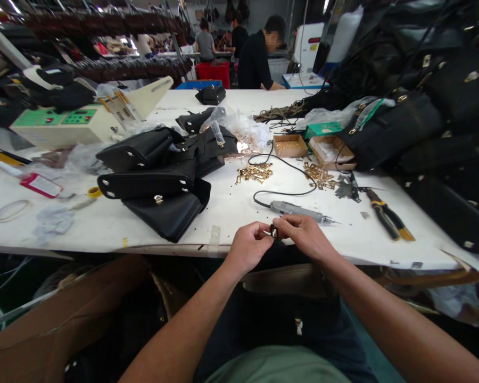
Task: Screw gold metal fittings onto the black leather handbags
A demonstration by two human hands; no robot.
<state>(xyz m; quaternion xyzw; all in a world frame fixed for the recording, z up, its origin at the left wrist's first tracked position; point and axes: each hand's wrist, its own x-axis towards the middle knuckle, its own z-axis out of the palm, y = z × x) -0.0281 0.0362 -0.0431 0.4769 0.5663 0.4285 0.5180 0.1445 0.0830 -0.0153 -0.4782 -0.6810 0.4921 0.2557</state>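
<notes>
From your head camera, you hold a small metal fitting (273, 231) just above the near edge of the white counter (231, 205). The fingers of your left hand (248, 246) and right hand (301, 234) are clamped on it from either side; it is probably a piece of bag hardware, but too small and blurred to tell exactly.

Just beyond your hands lies a gray electric screwdriver (297, 210), its tip pointing right and its black cable (289, 193) curling away behind it. Farther back are two piles of gold-colored fittings (254, 173), with an open cardboard box (289, 152) of small parts behind them. Pliers (390, 215) with black and yellow handles lie to your right. Black handbags (159, 205) are heaped to your left, and another black bag (287, 319) rests across your lap. A person in black (256, 61) leans over the far side.
</notes>
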